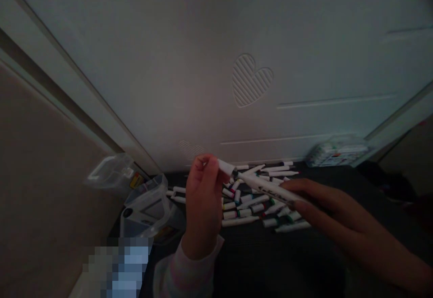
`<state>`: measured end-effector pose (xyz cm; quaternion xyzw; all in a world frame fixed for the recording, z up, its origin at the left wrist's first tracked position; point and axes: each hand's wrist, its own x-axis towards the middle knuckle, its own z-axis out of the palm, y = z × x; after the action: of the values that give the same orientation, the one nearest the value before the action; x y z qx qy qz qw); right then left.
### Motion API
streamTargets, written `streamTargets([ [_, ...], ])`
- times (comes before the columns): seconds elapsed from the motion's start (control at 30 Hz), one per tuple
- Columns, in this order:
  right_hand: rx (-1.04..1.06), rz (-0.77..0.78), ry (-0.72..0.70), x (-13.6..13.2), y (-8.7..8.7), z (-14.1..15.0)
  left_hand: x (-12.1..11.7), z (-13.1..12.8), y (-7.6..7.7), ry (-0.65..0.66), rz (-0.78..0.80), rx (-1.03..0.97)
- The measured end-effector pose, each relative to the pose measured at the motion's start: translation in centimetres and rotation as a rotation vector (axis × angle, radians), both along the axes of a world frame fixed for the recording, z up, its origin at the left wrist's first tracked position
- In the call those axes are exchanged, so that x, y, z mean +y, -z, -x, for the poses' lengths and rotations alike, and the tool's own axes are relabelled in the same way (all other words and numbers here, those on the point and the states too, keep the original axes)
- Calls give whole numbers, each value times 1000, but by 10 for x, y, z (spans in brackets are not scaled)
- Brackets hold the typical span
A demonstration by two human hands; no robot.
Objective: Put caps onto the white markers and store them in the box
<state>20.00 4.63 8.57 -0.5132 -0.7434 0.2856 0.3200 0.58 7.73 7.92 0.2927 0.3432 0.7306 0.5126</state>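
Note:
My left hand (204, 198) pinches a white marker cap (226, 167) between thumb and fingers. A white marker (267, 188) with dark print on its barrel is gripped by my right hand (324, 207), thumb below and fingers above. The marker's tip points left and meets the open end of the cap; whether it sits inside the cap I cannot tell. Beneath both hands, several loose white markers (240, 221) and separate caps (237, 196) with coloured ends lie scattered on the dark tabletop (270, 262).
A clear plastic case (149, 212) stands open at the left, its lid (115, 171) tilted back. At the back right is a packed clear case of markers (338, 151). Behind the table rises a white panel (189, 63) with embossed hearts. A blurred-out bright patch (130, 266) is at lower left.

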Motion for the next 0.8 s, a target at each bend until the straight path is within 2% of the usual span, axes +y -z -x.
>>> streamTargets([
  [0.33,-26,-41,-71,1,-6,2,-5,0,6,-73,-63,241],
  [0.8,-42,-94,-95,1,-4,6,-10,-1,1,-84,-91,453],
])
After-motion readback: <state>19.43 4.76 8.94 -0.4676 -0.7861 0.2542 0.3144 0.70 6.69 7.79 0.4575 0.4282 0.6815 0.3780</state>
